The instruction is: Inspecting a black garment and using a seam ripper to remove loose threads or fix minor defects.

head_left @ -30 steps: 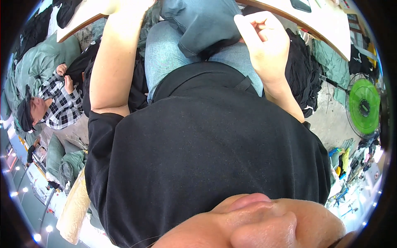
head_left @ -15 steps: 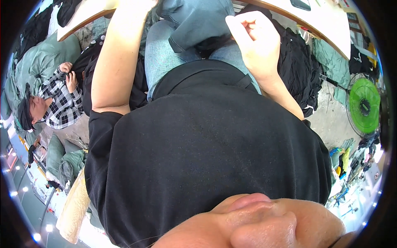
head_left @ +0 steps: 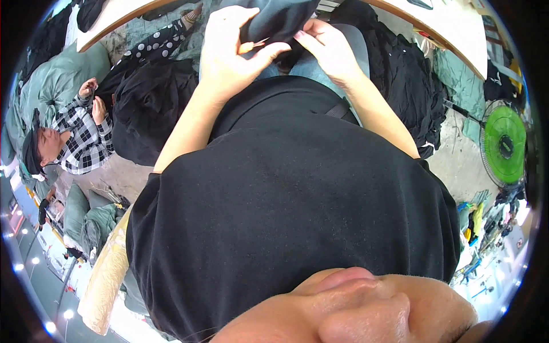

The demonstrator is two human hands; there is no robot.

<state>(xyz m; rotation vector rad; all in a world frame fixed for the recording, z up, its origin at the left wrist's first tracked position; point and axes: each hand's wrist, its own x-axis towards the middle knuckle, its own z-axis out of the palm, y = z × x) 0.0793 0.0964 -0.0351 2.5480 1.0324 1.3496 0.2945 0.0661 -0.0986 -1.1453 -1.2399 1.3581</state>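
Note:
A dark blue-black piece of cloth [head_left: 280, 22], apparently part of a garment, hangs over my lap at the top of the head view. My left hand [head_left: 231, 57] grips its left side, thumb stretched along the lower edge and fingers partly hidden by the fabric. Something small and light shows by those fingertips, too small to name. On the cloth's right edge, my right hand [head_left: 330, 50] pinches the fabric between thumb and curled fingers. Beneath both hands are my jeans [head_left: 351, 48], and the cloth's far end runs out of view.
A pale curved table [head_left: 452, 40] edges the top. Black cloth heaps lie at left [head_left: 151, 108] and right [head_left: 409, 86]. A green fan [head_left: 503, 146] stands far right. At left, a person in a checked shirt [head_left: 86, 140] sits by green sacks [head_left: 71, 74].
My left hand has come back from the table side to the cloth and gripped it. My right hand has moved left and taken its edge. The cloth is lifted and folded differently.

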